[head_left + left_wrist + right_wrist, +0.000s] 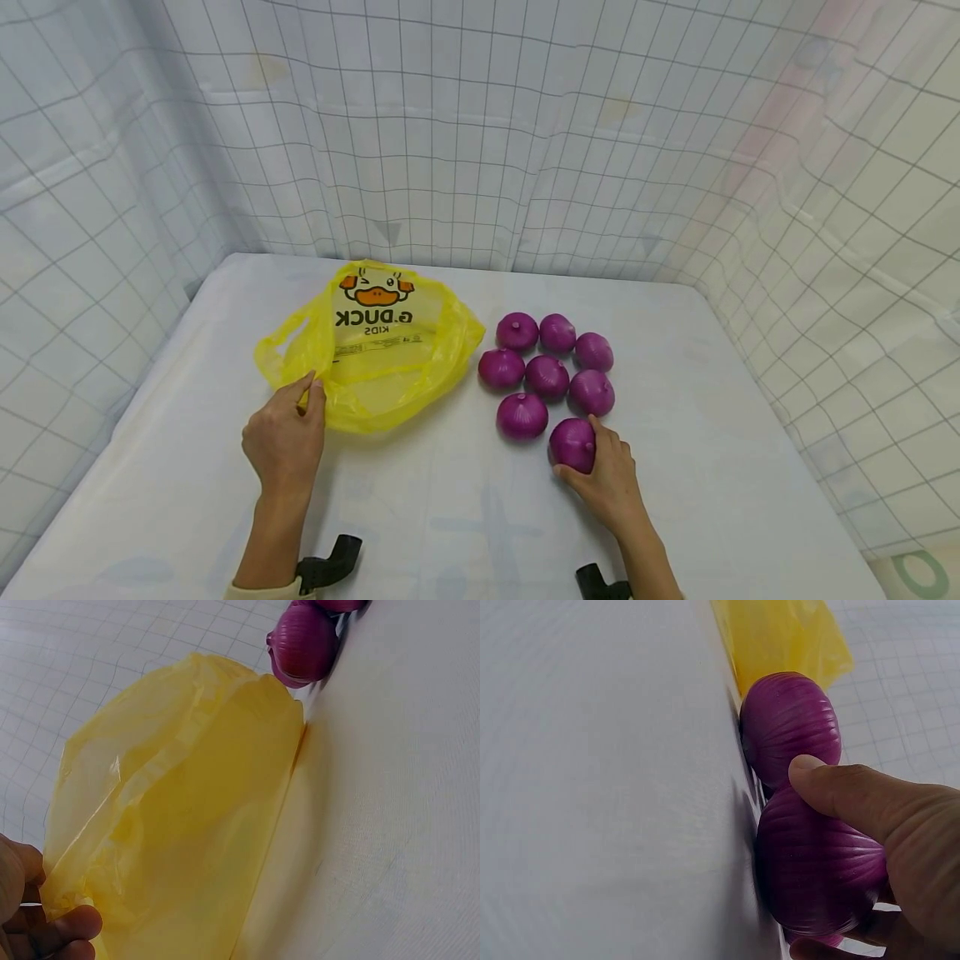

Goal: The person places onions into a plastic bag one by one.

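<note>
My left hand (285, 429) pinches the near left edge of a yellow plastic bag (450, 333), whose mouth spreads wide and shows a duck print inside. In the left wrist view thumb and fingers grip the thin film of the bag (195, 810). My right hand (611, 483) holds a purple onion (572, 444), the nearest of the group, with thumb and fingers around its sides. The right wrist view shows this held onion (817, 862) close over the white cloth, with another onion (791, 724) just beyond the thumb.
Several more purple onions (547, 377) stand in loose rows to the right of the bag. A white cloth covers the table (435, 517). White curtains with a grid pattern (465, 125) hang behind and at both sides. Black camera mounts (330, 562) sit at the wrists.
</note>
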Available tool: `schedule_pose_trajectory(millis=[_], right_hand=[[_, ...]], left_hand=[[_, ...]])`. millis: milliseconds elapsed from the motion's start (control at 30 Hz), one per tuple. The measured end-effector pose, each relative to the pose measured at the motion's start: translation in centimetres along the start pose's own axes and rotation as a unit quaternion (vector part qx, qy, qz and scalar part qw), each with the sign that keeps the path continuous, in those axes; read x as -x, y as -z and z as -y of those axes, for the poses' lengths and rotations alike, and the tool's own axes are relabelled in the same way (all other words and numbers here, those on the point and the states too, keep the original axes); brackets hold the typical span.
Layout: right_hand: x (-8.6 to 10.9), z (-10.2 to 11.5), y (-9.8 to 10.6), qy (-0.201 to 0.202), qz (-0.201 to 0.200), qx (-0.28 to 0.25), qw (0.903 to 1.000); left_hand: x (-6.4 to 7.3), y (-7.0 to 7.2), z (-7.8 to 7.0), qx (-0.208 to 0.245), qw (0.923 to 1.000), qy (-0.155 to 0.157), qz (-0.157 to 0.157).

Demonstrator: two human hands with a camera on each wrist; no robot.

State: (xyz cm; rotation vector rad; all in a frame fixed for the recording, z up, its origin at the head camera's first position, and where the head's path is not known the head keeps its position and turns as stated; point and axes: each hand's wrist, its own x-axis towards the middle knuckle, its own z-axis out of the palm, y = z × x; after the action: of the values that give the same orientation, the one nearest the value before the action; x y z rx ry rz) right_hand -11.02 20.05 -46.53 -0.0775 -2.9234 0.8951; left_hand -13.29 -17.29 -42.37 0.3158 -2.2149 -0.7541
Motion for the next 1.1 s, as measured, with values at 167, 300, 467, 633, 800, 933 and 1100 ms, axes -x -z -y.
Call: schedule_pose_trajectory(millis=[167, 300, 467, 633, 800, 933, 1100], right_hand=[[0.0, 0.0, 0.0, -0.008, 0.004, 0.002, 1.0000], [0.0, -0.2, 0.0, -0.013, 0.009, 0.003, 0.9999], [0.0, -0.3, 0.1, -0.022, 0.015, 0.005, 0.9996], [0.1, -0.2, 0.4, -0.048, 0.017, -0.006, 0.9987], [0.1, 0.2, 1.0, -0.059, 0.012, -0.013, 0.9981], [0.1, 0.6, 1.7, -0.059, 0.003, -0.019, 0.9980], [-0.3, 1.2, 2.3, -0.054, -0.001, -0.026, 0.9982]], left_hand=[[-0.1, 0.1, 0.0, -0.002, 1.0000, 0.000, -0.001], [-0.1, 0.1, 0.1, -0.003, 1.0000, -0.001, -0.002], [-0.1, 0.1, 0.1, -0.002, 1.0000, 0.001, -0.001], [0.0, 0.2, 0.1, -0.004, 1.0000, 0.007, 0.000], [0.0, 0.2, 0.2, -0.004, 1.0000, 0.006, -0.002], [-0.1, 0.3, 0.3, -0.004, 1.0000, 0.003, -0.005], [-0.1, 0.3, 0.3, -0.009, 1.0000, 0.003, -0.004]])
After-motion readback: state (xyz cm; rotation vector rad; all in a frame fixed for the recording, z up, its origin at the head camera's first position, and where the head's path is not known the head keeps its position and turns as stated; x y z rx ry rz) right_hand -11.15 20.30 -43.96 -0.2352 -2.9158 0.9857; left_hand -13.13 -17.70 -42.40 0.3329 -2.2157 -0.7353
